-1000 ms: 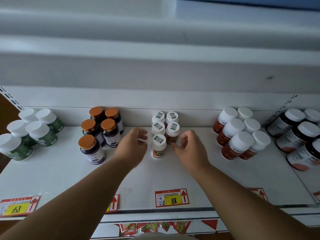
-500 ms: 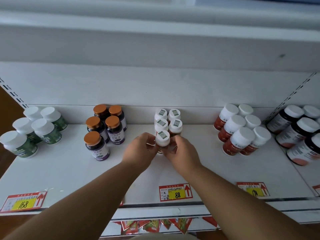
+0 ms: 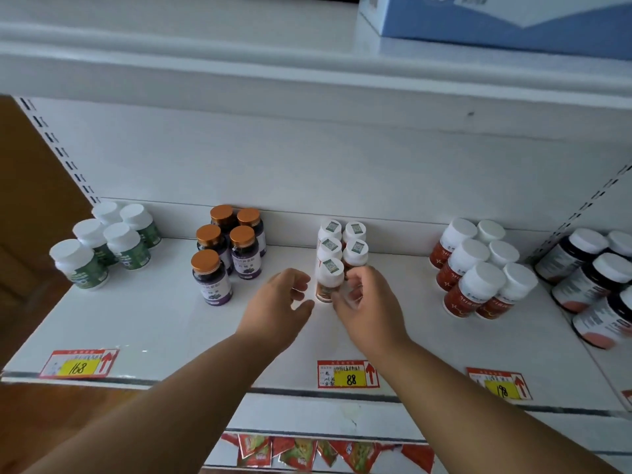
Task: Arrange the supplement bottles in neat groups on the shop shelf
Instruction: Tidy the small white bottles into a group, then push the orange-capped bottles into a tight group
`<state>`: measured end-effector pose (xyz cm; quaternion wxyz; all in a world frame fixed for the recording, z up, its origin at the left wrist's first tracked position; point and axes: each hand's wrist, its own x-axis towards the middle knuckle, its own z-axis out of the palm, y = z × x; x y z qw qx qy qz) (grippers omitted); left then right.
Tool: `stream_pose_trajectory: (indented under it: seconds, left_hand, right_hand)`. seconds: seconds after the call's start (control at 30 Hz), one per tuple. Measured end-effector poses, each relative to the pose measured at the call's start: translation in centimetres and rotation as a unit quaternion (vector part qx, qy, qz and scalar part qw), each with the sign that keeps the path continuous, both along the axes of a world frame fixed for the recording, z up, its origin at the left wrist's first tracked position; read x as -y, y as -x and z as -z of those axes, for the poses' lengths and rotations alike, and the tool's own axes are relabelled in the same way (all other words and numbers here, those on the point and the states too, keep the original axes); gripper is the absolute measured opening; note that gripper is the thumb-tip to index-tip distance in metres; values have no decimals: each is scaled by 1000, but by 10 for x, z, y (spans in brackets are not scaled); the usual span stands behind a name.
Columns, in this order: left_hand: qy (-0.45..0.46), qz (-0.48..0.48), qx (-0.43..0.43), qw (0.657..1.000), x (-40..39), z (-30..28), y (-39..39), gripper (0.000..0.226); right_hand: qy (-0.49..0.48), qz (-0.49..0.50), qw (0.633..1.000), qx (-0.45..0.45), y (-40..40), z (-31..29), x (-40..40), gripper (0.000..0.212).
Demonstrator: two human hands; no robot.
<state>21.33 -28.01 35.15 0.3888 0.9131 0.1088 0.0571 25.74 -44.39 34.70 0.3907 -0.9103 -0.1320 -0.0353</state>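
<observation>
Several small white bottles with coded caps (image 3: 355, 246) stand in two short rows mid-shelf. The front small white bottle (image 3: 329, 280) stands upright ahead of the left row. My right hand (image 3: 367, 304) lies against its right side, curled fingers and thumb pinching it low down. My left hand (image 3: 282, 302) hovers just left of it, fingers loosely curled, with a sliver of shelf (image 3: 154, 319) showing between hand and bottle.
Other groups stand along the shelf: green-label white-cap bottles (image 3: 102, 248) at left, dark orange-cap bottles (image 3: 224, 251), red-label white-cap bottles (image 3: 478, 268), and dark white-cap bottles (image 3: 591, 278) at far right. Price tags (image 3: 349, 374) line the front edge. A blue box (image 3: 496, 18) sits on the shelf above.
Both hands closed round the front small white bottle half a second ago. Now my left hand has come off it and drawn slightly left; the right hand stays against it.
</observation>
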Motion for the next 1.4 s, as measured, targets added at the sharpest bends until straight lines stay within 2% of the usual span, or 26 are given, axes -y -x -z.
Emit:
stream_pose_trajectory:
  seconds: [0.43, 0.7, 0.93, 1.03, 1.13, 1.2, 1.3, 1.33, 1.4]
  left_hand:
    - [1, -76, 44, 996, 17, -30, 76, 35]
    - [-8, -89, 101, 991, -54, -43, 87, 34]
    - [5, -14, 91, 996, -142, -37, 71, 29]
    - [79, -24, 78, 994, -168, -33, 58, 22]
    - [251, -78, -2, 965, -186, -23, 31, 26]
    - [369, -81, -78, 922, -194, -12, 5, 40]
    - [446, -76, -124, 883, -199, 5, -28, 52]
    - [455, -75, -120, 879, -199, 9, -36, 51]
    - [449, -60, -119, 884, -196, 12, -45, 51]
  right_hand:
    - [-28, -96, 995, -18, 49, -23, 0, 39]
    - [-68, -79, 994, -39, 56, -34, -73, 37]
    - [-94, -16, 994, -59, 53, -24, -161, 28]
    - [-118, 38, 991, -59, 52, -19, -180, 21]
    - [-161, 94, 981, -55, 44, -17, -185, 38]
    - [-228, 109, 959, -128, 25, -14, -186, 54]
    - [-333, 141, 884, -296, -12, -10, -193, 77]
    - [-349, 146, 866, -328, -22, -9, -197, 79]
    - [-340, 131, 863, -350, -33, -9, -204, 80]
